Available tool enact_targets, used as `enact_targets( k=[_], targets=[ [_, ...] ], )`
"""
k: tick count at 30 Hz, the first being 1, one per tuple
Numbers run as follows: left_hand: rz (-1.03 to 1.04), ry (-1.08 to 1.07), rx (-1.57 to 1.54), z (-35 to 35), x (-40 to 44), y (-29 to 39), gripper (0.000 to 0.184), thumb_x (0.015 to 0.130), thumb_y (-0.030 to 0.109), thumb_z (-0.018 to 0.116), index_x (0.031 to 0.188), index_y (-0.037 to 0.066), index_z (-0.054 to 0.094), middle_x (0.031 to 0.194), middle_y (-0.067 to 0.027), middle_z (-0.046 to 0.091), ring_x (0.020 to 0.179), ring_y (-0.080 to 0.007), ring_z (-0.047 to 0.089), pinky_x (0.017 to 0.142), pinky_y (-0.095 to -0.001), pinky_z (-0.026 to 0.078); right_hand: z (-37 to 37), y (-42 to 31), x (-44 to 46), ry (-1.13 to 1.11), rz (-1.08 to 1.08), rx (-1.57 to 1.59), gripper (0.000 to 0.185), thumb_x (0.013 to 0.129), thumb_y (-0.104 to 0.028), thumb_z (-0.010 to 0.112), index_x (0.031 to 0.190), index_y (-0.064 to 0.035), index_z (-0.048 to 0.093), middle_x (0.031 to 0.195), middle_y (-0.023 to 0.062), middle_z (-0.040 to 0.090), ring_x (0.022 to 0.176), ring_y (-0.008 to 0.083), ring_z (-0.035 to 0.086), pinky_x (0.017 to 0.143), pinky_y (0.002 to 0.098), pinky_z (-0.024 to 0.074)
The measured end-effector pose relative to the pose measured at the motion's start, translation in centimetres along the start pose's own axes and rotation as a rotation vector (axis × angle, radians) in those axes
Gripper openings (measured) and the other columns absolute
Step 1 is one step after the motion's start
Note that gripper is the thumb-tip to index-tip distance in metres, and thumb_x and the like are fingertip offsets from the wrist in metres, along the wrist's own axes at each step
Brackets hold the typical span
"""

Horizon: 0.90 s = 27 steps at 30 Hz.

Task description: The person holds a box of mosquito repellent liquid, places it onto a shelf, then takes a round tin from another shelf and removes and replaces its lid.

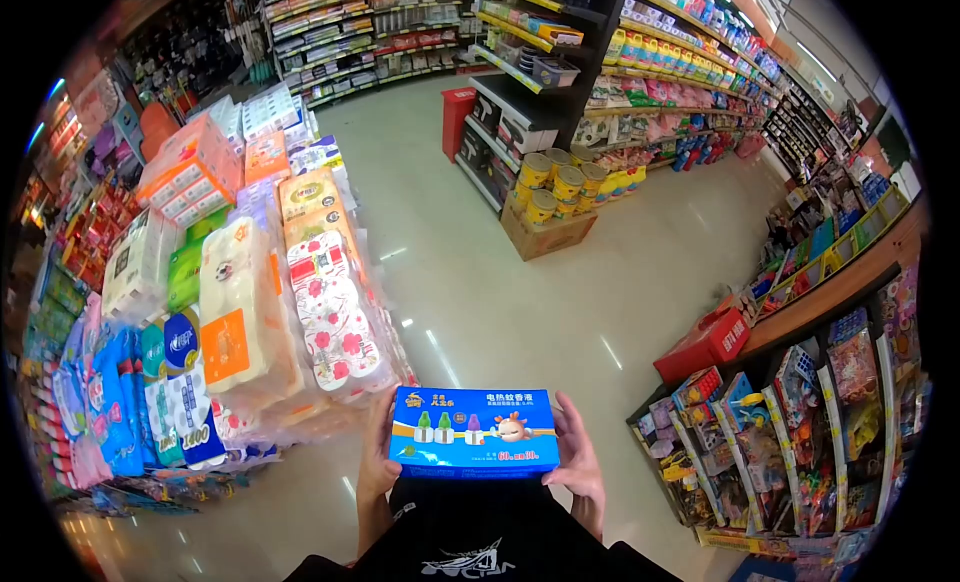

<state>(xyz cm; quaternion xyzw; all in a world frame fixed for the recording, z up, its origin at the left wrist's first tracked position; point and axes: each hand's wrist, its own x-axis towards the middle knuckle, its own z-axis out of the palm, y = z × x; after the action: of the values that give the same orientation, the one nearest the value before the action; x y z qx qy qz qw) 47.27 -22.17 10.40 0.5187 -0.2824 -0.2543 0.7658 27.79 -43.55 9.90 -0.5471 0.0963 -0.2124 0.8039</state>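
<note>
A blue box (pixel 474 432) with pictures of small bottles and a cartoon face on its front is held level before my dark shirt. My left hand (pixel 379 462) grips its left end, the thumb near the lower front corner. At the opposite end, my right hand (pixel 580 457) is closed round the edge, with the thumb by the lower right corner and the fingers behind. Both hands touch the box, which hides part of the fingers.
Stacked tissue packs (pixel 335 312) fill a display on the left. Yellow cans stand on a cardboard box (pixel 548 235) by the centre shelf. A red box (pixel 705 344) and a rack of small packaged goods (pixel 800 437) are at the right.
</note>
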Motion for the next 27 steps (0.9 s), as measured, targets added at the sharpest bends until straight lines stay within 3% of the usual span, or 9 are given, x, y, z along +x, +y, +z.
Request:
enact_targets(
  k=[12,18,27],
  targets=[
    [-0.006,-0.072,0.073,6.0,6.5,-1.8,0.122,0.065,0.079,0.062,0.144,-0.005,0.023,0.137,-0.0127,0.037,0.128,-0.0218,0.040,0.106,-0.0369,0.032,-5.7,-2.4,2.0,0.120,-0.077,0.020,0.119,0.056,-0.025,0.092,0.148,-0.0025,0.019,0.146,0.0174,0.033,0.120,0.0255,0.044,0.103,0.0405,0.0317],
    [0.043,-0.062,0.110,9.5,9.6,-3.8,0.121,0.065,0.081,0.059,0.144,-0.005,0.025,0.137,-0.0123,0.036,0.127,-0.0216,0.040,0.105,-0.0363,0.033,-9.2,-4.3,3.1,0.174,-0.136,0.058,0.120,0.055,-0.031,0.091,0.147,-0.0026,0.021,0.145,0.0160,0.034,0.128,0.0269,0.038,0.107,0.0423,0.0284],
    [-0.005,-0.169,0.151,15.2,13.6,-6.5,0.120,0.064,0.081,0.060,0.143,-0.003,0.028,0.124,-0.0083,0.040,0.119,-0.0205,0.045,0.100,-0.0351,0.036,-15.4,-6.3,3.5,0.269,-0.179,0.105,0.120,0.054,-0.033,0.092,0.146,-0.0027,0.022,0.144,0.0147,0.037,0.128,0.0280,0.040,0.109,0.0430,0.0266]
  ],
)
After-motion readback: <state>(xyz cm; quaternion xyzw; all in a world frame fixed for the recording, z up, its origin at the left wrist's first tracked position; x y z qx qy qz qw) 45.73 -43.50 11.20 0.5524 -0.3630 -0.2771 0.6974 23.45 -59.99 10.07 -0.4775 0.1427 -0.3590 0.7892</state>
